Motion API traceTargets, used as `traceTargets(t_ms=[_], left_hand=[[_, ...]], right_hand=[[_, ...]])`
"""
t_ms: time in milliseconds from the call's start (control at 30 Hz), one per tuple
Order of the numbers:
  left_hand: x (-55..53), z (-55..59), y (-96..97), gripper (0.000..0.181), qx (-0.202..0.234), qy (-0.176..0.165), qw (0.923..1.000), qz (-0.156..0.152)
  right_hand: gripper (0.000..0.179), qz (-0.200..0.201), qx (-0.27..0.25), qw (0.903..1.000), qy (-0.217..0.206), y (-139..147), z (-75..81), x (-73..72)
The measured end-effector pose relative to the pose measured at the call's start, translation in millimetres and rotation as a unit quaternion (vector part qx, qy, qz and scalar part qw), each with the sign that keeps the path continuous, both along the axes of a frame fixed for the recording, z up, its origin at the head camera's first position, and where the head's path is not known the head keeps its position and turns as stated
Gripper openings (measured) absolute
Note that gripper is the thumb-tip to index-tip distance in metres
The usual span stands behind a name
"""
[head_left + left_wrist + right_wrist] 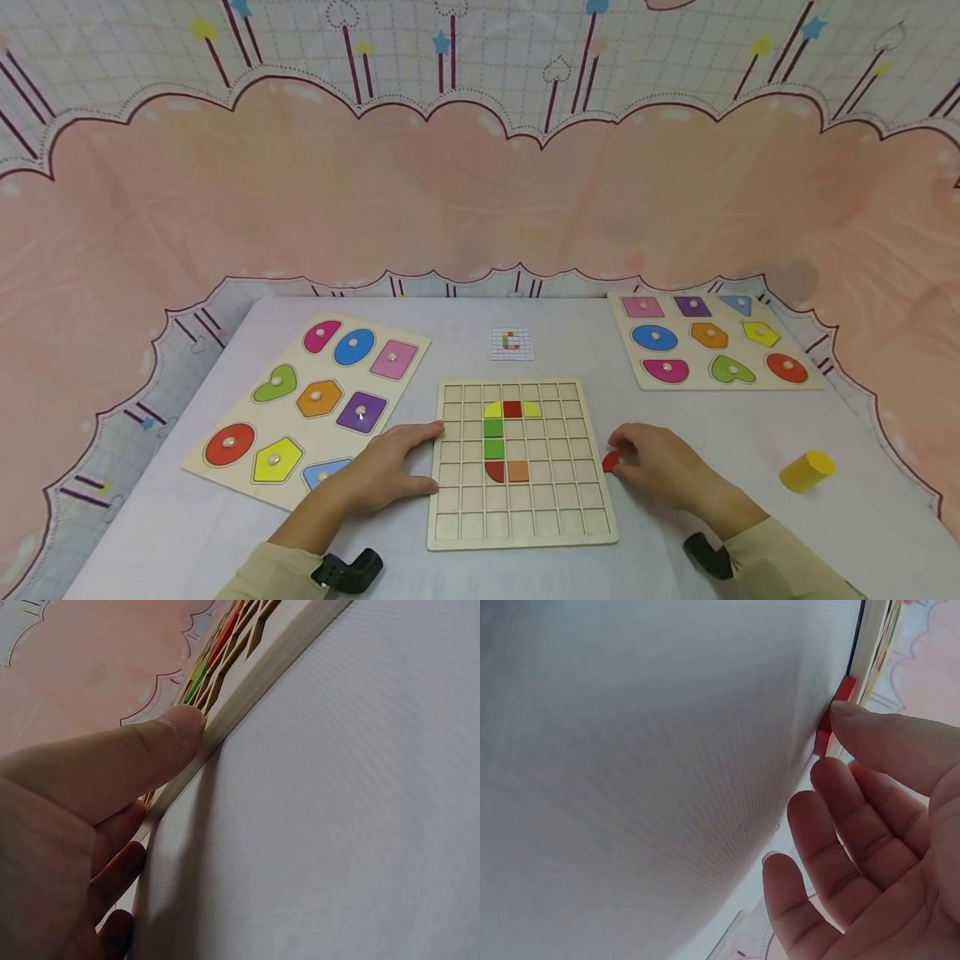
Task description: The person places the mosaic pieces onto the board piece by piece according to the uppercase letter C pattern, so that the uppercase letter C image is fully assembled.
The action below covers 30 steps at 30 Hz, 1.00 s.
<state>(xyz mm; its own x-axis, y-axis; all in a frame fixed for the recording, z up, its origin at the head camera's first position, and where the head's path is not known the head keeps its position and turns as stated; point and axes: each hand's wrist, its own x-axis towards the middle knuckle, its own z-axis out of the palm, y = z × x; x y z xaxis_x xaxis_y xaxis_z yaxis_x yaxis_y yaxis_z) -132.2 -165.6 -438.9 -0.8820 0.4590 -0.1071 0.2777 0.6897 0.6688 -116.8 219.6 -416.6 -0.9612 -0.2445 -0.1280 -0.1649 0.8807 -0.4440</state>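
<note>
A square wooden grid board lies in the middle of the table, with yellow, red, green and orange pieces set in some of its cells. Along the board's left edge rests my left hand; its thumb touches the side and the fingers are spread. Just off the right edge, my right hand pinches a small red piece between thumb and fingertips. The right wrist view shows this red piece low by the table surface, partly covered by the thumb.
A small pattern card lies behind the board. One knobbed shape puzzle is at the left, partly beneath my left forearm, and another stands back right. A yellow cylinder is right of my right hand.
</note>
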Motion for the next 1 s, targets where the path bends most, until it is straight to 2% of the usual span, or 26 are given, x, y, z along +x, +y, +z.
traceTargets(t_ms=[433, 767, 1000], left_hand=[[-0.7, 0.2, 0.2, 0.073, 0.003, 0.001, 1.0, -0.003], [-0.9, -2.4, -0.8, 0.072, 0.006, 0.003, 1.0, -0.004], [-0.7, -2.1, -0.9, 0.072, 0.005, 0.004, 1.0, -0.003]], right_hand=[[0.035, 0.013, -0.027, 0.9992, -0.027, -2.5, -1.9, 0.5], [0.033, 0.022, 0.006, 0.9997, 0.008, -0.3, -0.8, -0.8], [0.028, 0.03, 0.007, 0.9995, 0.011, 1.4, 0.1, -2.1]])
